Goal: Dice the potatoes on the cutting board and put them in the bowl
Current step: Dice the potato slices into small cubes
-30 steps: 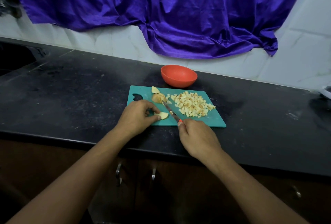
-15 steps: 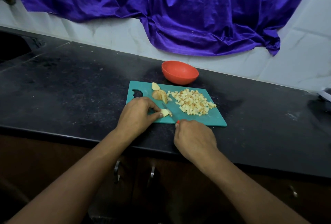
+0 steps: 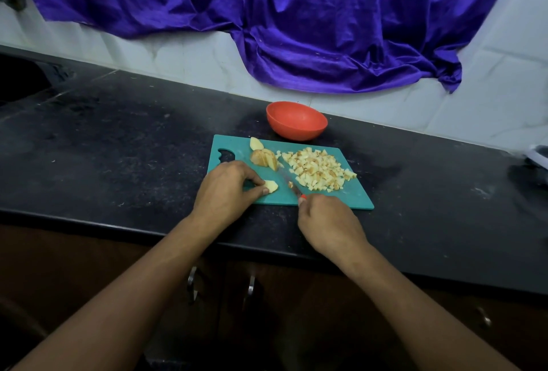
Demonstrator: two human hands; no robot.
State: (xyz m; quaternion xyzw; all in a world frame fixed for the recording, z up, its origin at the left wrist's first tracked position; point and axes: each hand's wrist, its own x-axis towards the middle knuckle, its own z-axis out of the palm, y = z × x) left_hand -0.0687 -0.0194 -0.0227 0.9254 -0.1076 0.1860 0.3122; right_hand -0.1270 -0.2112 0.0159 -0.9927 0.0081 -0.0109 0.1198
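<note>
A teal cutting board lies on the black counter. My left hand pinches a small potato piece at the board's near left. My right hand grips a knife with a red handle; its blade lies on the board just right of that piece, with a small bit of potato on it. A pile of diced potato covers the board's right half. A sliced potato chunk and a wedge sit at the back left. The orange bowl stands behind the board and looks empty.
A purple cloth hangs over the white tiled wall behind the counter. The counter's front edge runs below my wrists, with cabinet handles underneath. A dark sink recess is at the far left. A white object pokes in at the right edge.
The knife drew back toward me and now its blade lies right of the held piece. My left hand stays on the potato piece. The camera tilted slightly.
</note>
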